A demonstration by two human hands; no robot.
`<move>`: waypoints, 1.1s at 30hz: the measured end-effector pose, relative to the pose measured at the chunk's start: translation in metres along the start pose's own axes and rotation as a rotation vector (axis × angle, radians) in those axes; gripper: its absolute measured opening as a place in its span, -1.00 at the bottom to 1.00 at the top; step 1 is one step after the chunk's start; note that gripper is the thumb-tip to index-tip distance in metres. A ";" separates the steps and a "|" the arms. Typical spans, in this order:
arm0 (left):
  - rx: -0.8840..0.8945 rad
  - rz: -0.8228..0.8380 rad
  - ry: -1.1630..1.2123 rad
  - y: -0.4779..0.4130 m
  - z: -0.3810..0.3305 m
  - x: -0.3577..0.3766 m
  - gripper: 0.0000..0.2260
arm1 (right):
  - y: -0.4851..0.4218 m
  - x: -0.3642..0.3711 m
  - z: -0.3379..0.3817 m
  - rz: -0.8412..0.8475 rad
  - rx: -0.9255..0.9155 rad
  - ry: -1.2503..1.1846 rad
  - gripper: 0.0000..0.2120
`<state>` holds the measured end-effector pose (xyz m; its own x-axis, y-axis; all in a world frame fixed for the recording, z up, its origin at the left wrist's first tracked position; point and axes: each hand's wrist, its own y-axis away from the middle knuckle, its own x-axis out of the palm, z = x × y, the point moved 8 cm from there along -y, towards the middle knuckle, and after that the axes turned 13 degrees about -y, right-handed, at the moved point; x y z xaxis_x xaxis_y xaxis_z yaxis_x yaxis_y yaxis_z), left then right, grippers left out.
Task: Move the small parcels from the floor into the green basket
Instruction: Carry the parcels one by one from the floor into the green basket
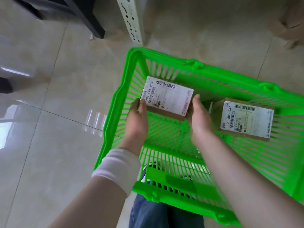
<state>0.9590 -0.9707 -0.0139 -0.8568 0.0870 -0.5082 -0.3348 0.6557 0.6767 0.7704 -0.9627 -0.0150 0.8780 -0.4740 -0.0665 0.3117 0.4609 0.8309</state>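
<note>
A bright green slatted basket [118,102] stands on the tiled floor in front of me. Over its left half I hold a small brown parcel [167,97] with a white shipping label, label side up. My left hand [137,119] grips its left end and my right hand [199,117] grips its right end. A second small labelled parcel [245,119] lies inside the basket at the right, close to the far wall.
A white perforated metal upright [131,20] rises just beyond the basket. A black furniture leg [88,18] stands at the back left. Brown cardboard [291,25] lies at the top right. My jeans and shoe [151,168] show under the basket's near wall. Glossy floor tiles [54,129] stretch left.
</note>
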 end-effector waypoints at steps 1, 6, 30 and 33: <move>-0.011 0.000 0.037 -0.001 0.002 0.001 -0.57 | -0.003 0.001 -0.002 0.012 -0.011 -0.025 -0.54; -0.087 0.008 0.232 -0.005 0.012 0.011 -0.49 | -0.011 0.003 -0.006 0.084 -0.062 -0.073 -0.56; -0.032 0.304 0.183 0.366 -0.133 -0.030 -0.60 | 0.360 -0.172 0.105 -0.007 -0.019 -0.458 -0.76; 0.021 0.350 0.093 0.418 -0.135 -0.032 -0.61 | 0.408 -0.201 0.108 -0.032 -0.058 -0.573 -0.75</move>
<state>0.7933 -0.8008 0.3572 -0.9504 0.2412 -0.1965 -0.0077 0.6133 0.7898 0.6824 -0.7605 0.3973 0.5361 -0.8115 0.2325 0.3682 0.4726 0.8007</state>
